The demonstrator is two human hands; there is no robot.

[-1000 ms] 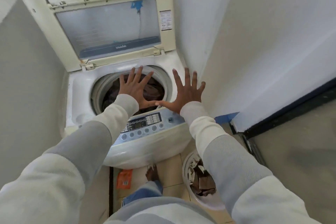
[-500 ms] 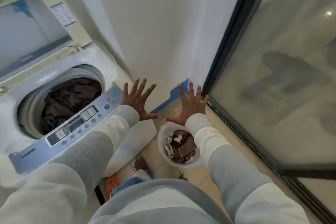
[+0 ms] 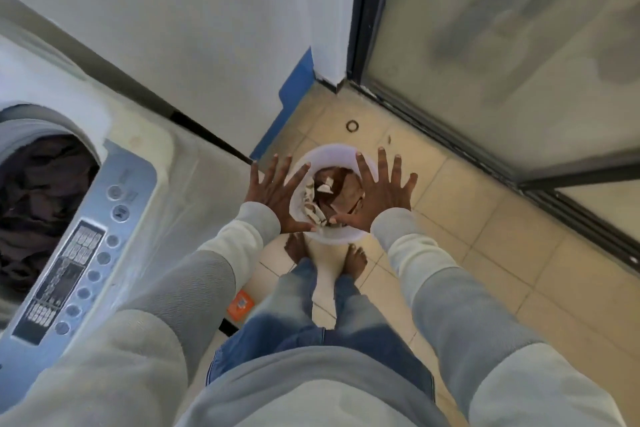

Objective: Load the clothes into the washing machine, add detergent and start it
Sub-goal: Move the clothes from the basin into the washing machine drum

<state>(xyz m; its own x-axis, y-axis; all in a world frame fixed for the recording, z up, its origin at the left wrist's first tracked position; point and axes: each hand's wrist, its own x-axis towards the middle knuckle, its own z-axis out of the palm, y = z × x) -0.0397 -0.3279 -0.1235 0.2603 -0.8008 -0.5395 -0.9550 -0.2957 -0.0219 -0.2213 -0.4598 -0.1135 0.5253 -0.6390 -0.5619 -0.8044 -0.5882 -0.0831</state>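
A white bucket (image 3: 337, 239) stands on the tiled floor just in front of my bare feet, with brown and white clothes (image 3: 341, 198) inside. My left hand (image 3: 277, 196) and my right hand (image 3: 375, 196) hover above it, fingers spread wide, holding nothing. At the far left the top-loading washing machine (image 3: 145, 156) stands open, and dark clothes (image 3: 38, 194) lie in its drum. Its grey control panel (image 3: 83, 246) runs along the near rim.
An orange sachet (image 3: 240, 304) lies on the floor beside the machine's base. A white wall with a blue strip (image 3: 291, 94) stands behind the bucket. A dark-framed glass door (image 3: 502, 62) closes off the right side. A small ring (image 3: 352, 125) sits on the tiles.
My view has swung right and down from the machine's drum to the bucket on the floor. Both spread hands have moved from over the control panel to above the bucket.
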